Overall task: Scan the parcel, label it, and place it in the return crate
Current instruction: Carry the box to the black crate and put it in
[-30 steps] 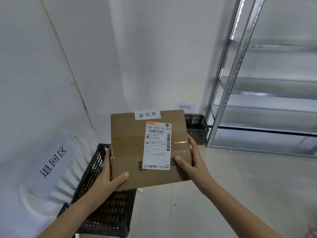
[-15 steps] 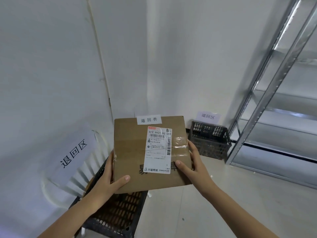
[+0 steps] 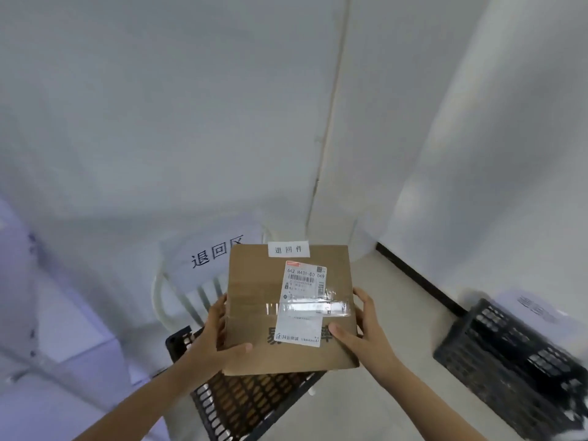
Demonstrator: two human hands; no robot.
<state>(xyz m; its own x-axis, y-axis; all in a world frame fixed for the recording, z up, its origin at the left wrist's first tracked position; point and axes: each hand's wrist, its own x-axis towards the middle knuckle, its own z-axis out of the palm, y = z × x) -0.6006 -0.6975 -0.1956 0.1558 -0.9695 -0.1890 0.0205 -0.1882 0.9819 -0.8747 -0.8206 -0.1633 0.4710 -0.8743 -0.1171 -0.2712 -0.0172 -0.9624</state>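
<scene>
A brown cardboard parcel (image 3: 254,313) is held flat in front of me by both hands. It carries a white shipping label (image 3: 302,303) under clear tape and a small white sticker (image 3: 288,249) at its far edge. My left hand (image 3: 216,338) grips the left side with the thumb on top. My right hand (image 3: 366,329) grips the right side, thumb on the label's lower corner. Directly below the parcel stands a black slotted crate (image 3: 241,405) with something brown inside.
A white paper sign (image 3: 216,253) hangs on the wall behind the crate, above a white radiator (image 3: 197,297). A second black crate (image 3: 515,358) with its own sign stands on the floor at the right. White walls meet in a corner ahead.
The view has swung left: the metal shelving is out of sight and the second crate sits far right. The parcel is now over the near crate, still held in both hands.
</scene>
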